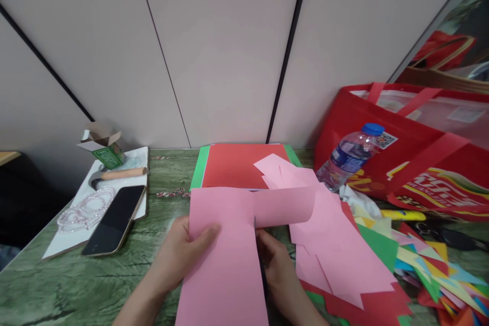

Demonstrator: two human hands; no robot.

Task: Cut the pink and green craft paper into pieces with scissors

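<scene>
My left hand (pixel 187 249) grips the left edge of a pink sheet of paper (pixel 227 275), thumb on top and fingers underneath. A cut runs up the sheet's right side, and the strip beyond it curls away to the right. My right hand (pixel 277 270) is closed beside the cut, below the curled strip. It holds scissors (pixel 263 279), mostly hidden by the paper and the fingers; only a bit of blade and a dark part show. Right of this hand lies a loose pile of pink paper pieces (pixel 336 244) over red and green sheets.
Behind the sheet lies a red sheet (pixel 237 165) on green paper. A water bottle (pixel 349 158) leans by a red shopping bag (pixel 412 153), with colourful scraps (pixel 443 270) in front. At left are a phone (pixel 114 221), hammer (pixel 118 174), beads (pixel 86 211) and small box (pixel 105 147).
</scene>
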